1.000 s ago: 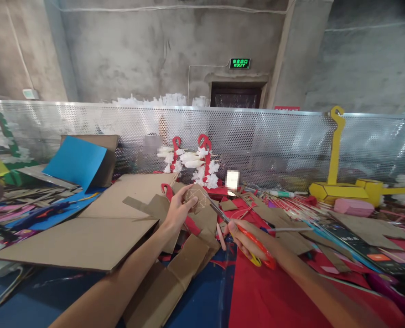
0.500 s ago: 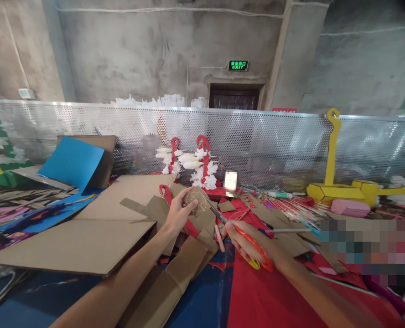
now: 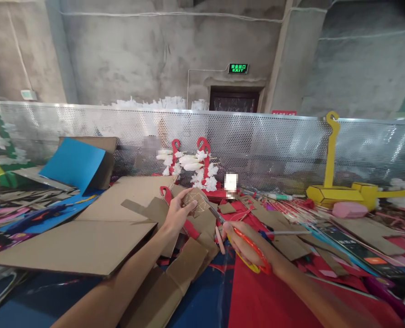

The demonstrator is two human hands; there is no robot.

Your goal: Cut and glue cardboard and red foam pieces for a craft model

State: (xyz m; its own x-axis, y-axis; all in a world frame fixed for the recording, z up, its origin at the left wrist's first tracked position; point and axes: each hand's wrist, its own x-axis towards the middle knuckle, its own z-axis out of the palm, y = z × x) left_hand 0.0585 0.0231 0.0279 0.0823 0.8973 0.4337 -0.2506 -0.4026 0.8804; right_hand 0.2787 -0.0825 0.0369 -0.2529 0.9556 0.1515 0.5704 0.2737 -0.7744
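Observation:
Near the middle, my left hand pinches a small brown cardboard piece with pale lines drawn on it. My right hand is closed round the orange and yellow handles of a pair of scissors. The scissor blades point up and left, and their tips meet the right edge of the cardboard piece. Whether the blades are fully closed I cannot tell. Cardboard scraps and red sheets lie beneath both hands.
A large folded cardboard sheet lies left, with a blue sheet behind it. Red hooked shapes with white flowers stand before a perforated metal panel. A yellow hooked model stands right; a red sheet lies in front.
The scissor handles have drawn slightly closer together in my right hand. My left hand still holds the cardboard piece, barely moved. The view has tipped slightly.

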